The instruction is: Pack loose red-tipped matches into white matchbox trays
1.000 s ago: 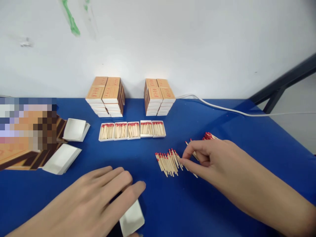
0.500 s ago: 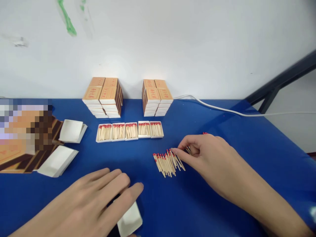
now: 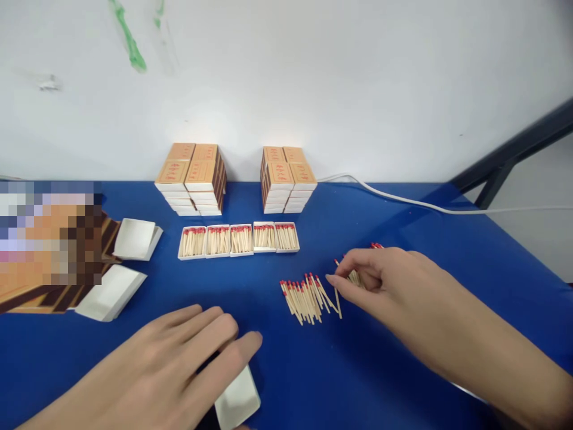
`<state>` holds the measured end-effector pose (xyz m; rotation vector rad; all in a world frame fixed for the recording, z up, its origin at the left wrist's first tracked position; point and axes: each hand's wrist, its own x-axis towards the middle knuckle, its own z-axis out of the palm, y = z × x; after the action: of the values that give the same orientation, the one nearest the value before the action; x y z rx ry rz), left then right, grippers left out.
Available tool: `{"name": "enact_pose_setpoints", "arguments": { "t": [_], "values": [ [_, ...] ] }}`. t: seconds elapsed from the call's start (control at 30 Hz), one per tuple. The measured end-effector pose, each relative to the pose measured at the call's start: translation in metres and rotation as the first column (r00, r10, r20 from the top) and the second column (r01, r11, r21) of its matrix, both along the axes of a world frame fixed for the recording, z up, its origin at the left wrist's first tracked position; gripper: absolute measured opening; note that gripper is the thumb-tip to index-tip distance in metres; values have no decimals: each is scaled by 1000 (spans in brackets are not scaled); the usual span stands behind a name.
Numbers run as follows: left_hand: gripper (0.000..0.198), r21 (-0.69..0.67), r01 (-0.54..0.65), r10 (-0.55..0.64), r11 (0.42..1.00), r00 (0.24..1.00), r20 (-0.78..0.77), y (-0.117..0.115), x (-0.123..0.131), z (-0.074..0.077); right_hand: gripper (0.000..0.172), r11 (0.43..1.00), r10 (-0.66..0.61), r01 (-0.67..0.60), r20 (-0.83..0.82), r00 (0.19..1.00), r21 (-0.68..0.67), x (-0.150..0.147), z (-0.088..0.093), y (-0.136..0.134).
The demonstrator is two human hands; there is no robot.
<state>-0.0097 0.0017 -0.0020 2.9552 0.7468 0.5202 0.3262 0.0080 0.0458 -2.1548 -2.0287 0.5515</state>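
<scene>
- Left hand (image 3: 179,358): low on the near side, fingers extended over a shallow white cardboard tray (image 3: 239,399) that is partly covered by the hand; whether it grips the tray cannot be told.
- Right hand (image 3: 398,292): thumb and forefinger brought close together at the upper end of one pale wooden match (image 3: 338,306); whether the match is pinched or only touched cannot be told.
- Loose group of red-tipped wooden matches (image 3: 304,301) on the glossy blue table (image 3: 290,373), just left of the right fingertips; heads point mostly away from the person.
- More red match heads (image 3: 376,245) show just beyond the right hand, which hides part of that lot.
- Row of five white trays (image 3: 242,254) filled with matches, side by side, farther back.
- Behind them, near the wall: two stacks of orange-topped matchboxes, left stack (image 3: 199,173) and right stack (image 3: 289,177), well apart.
- Far left: two white trays beside orange and brown-striped sleeves (image 3: 54,300), partly pixelated.
- White cable (image 3: 403,202) crosses the back right.
</scene>
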Motion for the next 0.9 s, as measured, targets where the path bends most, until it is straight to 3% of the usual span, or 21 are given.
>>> {"name": "enact_pose_setpoints", "arguments": {
  "t": [0.27, 0.53, 0.73, 0.9],
  "values": [
    [42, 15, -22, 23, 1000, 999, -42, 0, 1, 4, 23, 998, 68, -68, 22, 997, 15, 4, -6, -1],
    [44, -22, 27, -26, 999, 999, 46, 5, 1, -1, 29, 990, -27, 37, -74, 997, 134, 1, -2, 6],
    [44, 7, 22, -22, 1000, 999, 45, 2, 1, -3, 29, 996, -19, 25, -74, 997, 85, -2, 1, 10],
    [43, -2, 1, -1, 1000, 1000, 15, 3, 3, 4, 27, 994, -32, 36, -35, 999, 104, 4, -1, 5]
  ]
}}
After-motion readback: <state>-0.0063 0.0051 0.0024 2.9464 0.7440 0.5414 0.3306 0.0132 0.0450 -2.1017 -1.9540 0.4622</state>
